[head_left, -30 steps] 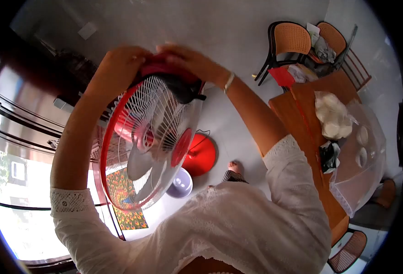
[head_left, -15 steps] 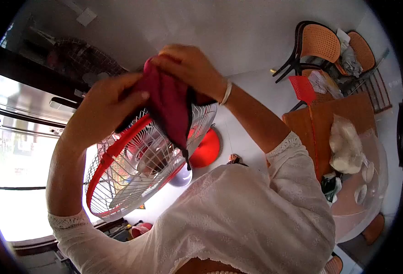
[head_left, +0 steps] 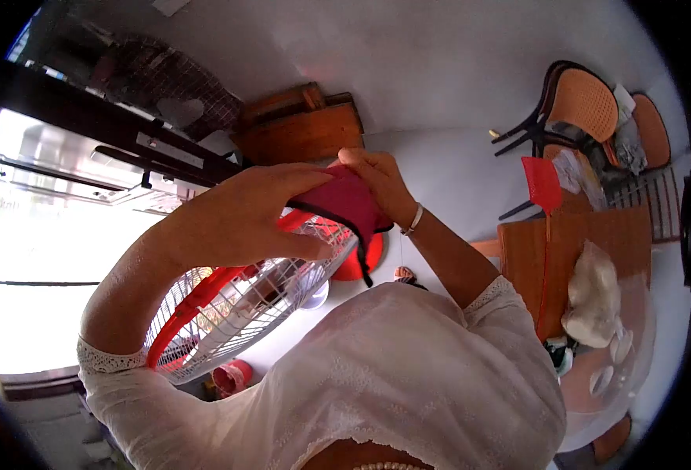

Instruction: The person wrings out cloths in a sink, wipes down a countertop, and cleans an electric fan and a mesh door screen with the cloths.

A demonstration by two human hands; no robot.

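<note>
A maroon cloth [head_left: 351, 197] with black edging hangs between my two hands, a dark strip dangling from its lower edge. My right hand [head_left: 380, 182], with a pale band at the wrist, is closed around the cloth's upper right part. At its left side, my left hand [head_left: 243, 213] has its fingers curled onto the fabric, the thumb lower down and apart from them. Directly below that hand is a fan's wire guard [head_left: 239, 317] with a red rim, tilted and partly covered by the hand and cloth.
To the right stands a brown table [head_left: 521, 258] bearing a plastic bag [head_left: 593, 298] and a red fly swatter [head_left: 543, 184]. Chairs [head_left: 584, 102] are behind it. A red round base [head_left: 365, 258] and a red bucket [head_left: 232, 377] are on the floor. Wooden boards [head_left: 302, 133] lean at the wall.
Both hands have moved down and to the right in view with the cloth, which is now more bunched. The left thumb has come off the cloth's front. The view has shifted, showing the wooden boards.
</note>
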